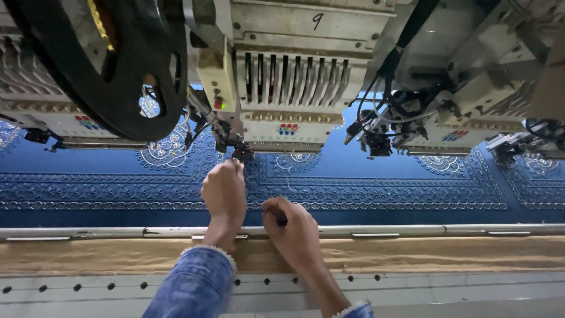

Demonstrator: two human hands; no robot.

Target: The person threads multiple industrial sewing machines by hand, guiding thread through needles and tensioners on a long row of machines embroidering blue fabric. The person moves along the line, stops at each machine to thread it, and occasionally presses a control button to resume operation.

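Two hands over one blue embroidered cloth (376, 182): left hand (225, 194) pinched at needle assembly (240, 152), right hand (294, 227) clenched.

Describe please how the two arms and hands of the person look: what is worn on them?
Both hands are bare: no gloves, rings or watch show. The left hand comes out of a blue denim sleeve with a pale, frayed, fuzzy cuff at the wrist. The right hand has a bare forearm; only a small edge of a similar blue cuff shows at the bottom of the picture.

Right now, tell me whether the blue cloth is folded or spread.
Spread: the blue cloth lies flat under the machine heads, its pattern bands running straight.
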